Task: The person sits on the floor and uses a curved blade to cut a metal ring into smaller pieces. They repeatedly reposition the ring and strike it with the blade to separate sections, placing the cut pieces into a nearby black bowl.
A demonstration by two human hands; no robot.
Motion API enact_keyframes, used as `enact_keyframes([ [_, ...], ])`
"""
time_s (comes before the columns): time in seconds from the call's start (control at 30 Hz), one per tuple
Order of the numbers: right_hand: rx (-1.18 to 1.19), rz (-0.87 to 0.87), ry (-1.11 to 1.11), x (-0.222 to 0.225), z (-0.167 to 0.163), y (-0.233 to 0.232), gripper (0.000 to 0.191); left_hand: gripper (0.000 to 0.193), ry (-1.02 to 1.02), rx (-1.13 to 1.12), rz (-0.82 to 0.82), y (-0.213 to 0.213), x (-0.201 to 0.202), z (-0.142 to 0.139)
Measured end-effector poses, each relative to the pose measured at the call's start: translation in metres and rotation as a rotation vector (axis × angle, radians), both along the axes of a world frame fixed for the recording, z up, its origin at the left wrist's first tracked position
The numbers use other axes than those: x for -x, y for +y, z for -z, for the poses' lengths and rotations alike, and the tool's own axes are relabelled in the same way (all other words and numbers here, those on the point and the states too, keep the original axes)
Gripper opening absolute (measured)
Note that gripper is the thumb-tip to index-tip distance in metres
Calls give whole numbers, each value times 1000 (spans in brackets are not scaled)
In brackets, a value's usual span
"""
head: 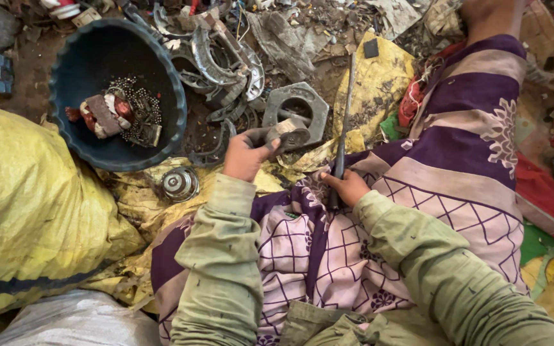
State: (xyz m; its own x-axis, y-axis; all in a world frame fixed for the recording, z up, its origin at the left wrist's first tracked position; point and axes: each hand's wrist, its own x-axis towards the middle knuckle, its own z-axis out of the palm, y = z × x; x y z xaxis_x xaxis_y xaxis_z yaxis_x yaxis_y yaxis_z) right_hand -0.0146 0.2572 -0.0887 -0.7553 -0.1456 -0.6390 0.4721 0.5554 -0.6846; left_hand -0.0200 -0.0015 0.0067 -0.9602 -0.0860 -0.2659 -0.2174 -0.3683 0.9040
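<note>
— What lay around the person, biggest first?

— A yellow sack (pixel 27 211) sat on the left, and beyond it a dark blue tub (pixel 78 70) held small metal beads and rags.

— And the hands?

— The left hand (pixel 245 156) was closed around a grey metal bearing part (pixel 286 133), just before a square metal housing (pixel 297 109). The right hand (pixel 347 186) gripped a thin dark rod (pixel 344 122), its lower end on the patterned cloth (pixel 456 160).

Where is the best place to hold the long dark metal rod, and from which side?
Probably the lower end of the rod, near the lap, where the right hand already rests. Come from the right: the rod stands nearly upright, its thin top leaning over the scrap pile, and the left hand is busy with a metal part.
</note>
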Motion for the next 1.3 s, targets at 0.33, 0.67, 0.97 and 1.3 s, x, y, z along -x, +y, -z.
enact_keyframes([
  [0.33, -30, -5, 4, 0, -3, -4, 63, 28, 3, 860, -22, -11, -10, -15],
  [0.67, 13, 16, -9, 0, -6, -5, 54, 30, 67, 973, 98, -1, -12, -15],
  [0.97, 47, 35, -40, -1, -10, -5, 53, 43, 194, 977, 109, 5, -11, -20],
  [1.3, 10, 22, -35, 0, -9, -6, 51, 38, 209, 957, 112, 7, -11, -19],
])
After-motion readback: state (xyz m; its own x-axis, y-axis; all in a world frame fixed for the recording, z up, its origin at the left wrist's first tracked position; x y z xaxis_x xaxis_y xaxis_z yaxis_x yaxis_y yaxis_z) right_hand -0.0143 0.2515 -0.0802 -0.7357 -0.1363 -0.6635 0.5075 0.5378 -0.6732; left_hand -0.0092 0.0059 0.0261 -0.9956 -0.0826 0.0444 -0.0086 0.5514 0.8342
